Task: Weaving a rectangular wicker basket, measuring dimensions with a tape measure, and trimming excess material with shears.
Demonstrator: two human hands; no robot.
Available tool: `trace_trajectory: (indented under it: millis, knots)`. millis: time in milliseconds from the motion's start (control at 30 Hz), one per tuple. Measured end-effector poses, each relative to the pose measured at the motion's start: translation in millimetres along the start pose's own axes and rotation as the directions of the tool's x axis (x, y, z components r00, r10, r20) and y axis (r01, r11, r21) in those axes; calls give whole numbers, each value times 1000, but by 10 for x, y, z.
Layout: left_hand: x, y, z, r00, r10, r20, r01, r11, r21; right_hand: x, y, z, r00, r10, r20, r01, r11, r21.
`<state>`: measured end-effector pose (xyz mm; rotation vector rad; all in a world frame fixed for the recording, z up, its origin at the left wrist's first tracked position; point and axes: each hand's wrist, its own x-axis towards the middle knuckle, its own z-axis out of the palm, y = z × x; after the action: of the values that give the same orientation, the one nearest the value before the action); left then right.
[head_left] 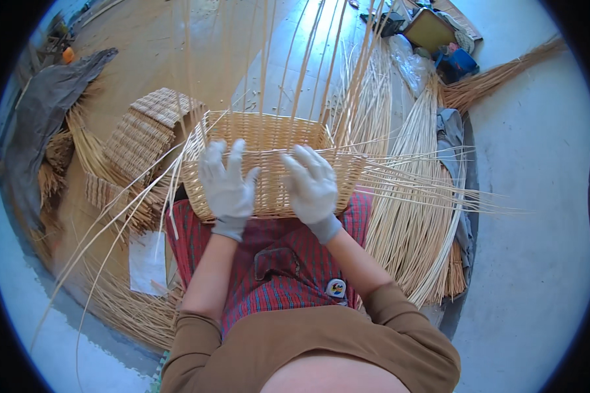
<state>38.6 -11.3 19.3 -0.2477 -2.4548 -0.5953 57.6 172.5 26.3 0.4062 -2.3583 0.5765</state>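
Observation:
A woven pale-wicker basket (275,167) rests across my lap on a red plaid cloth (262,281), with long loose strands rising from it and fanning out to both sides. My left hand (226,183), in a white glove, lies against the basket's near side at the left, fingers apart and holding nothing I can see. My right hand (311,183), gloved the same way, is against the near side to the right, its fingers loosely bent and apart. A small round tape-measure-like object (335,288) sits on the cloth below my right forearm.
Woven wicker panels (141,134) and straw bundles (82,131) with a grey cloth (39,111) lie at left. Long pale reeds (406,242) cover the right side, beside brown twigs (498,72). A blue container (459,62) and clutter sit at back right. A white sheet (144,255) lies low left.

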Motion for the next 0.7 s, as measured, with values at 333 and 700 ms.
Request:
trace_trajectory:
  millis: [333,700]
  knots:
    - [-49,-679,104,959,210,189,-220,975,35,160,-208,1077,983,-54,174,90,974,-206]
    - [-436,-725,-184,934,-117,-337,11,954,-301,112,-768,491,995,22,97,-15,998,-66]
